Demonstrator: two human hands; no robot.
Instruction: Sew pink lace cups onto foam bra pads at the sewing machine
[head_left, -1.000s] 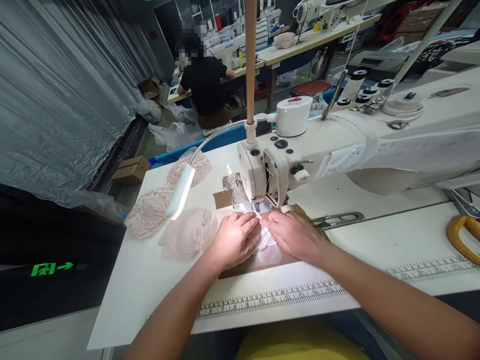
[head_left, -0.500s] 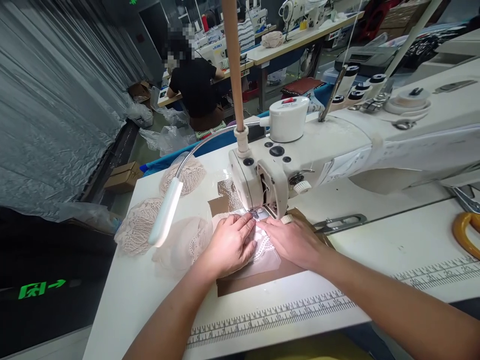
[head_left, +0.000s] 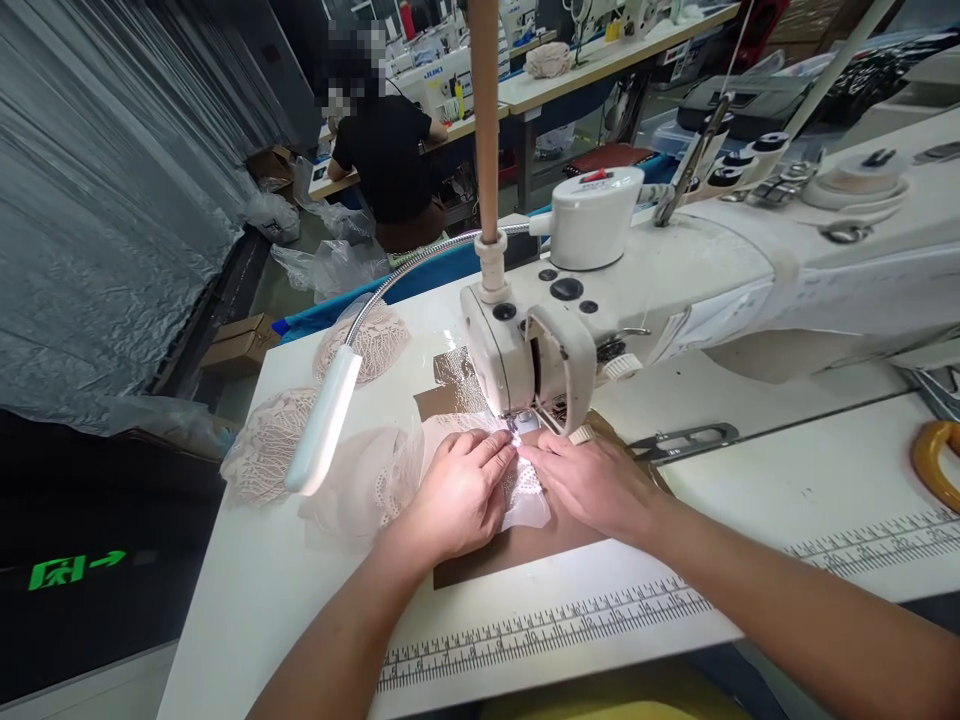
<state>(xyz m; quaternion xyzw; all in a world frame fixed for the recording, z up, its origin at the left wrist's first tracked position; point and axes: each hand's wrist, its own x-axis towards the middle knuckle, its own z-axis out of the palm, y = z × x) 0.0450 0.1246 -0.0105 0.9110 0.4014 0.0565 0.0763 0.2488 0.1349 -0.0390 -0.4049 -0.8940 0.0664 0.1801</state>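
Lace: it [head_left: 523, 482] showed between my hands, over the brown sheet [head_left: 480, 566], just near of the sewing head [head_left: 491, 350].
Left hand: my fingers [head_left: 474, 447] lay extended, flat, pressing without gripping.
Right hand: my fingertips [head_left: 528, 452] touched its right side; whether they pinched, I couldn't tell.
Feeding: light, even pressure, untugged, fingertips clear of the sewing head, seemed wisest.

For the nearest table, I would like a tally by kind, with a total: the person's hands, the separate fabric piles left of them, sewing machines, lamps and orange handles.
Hands (left hand, right hand): 2
Fabric piles: 3
Sewing machine: 1
Lamp: 1
Orange handle: 1
Total: 8
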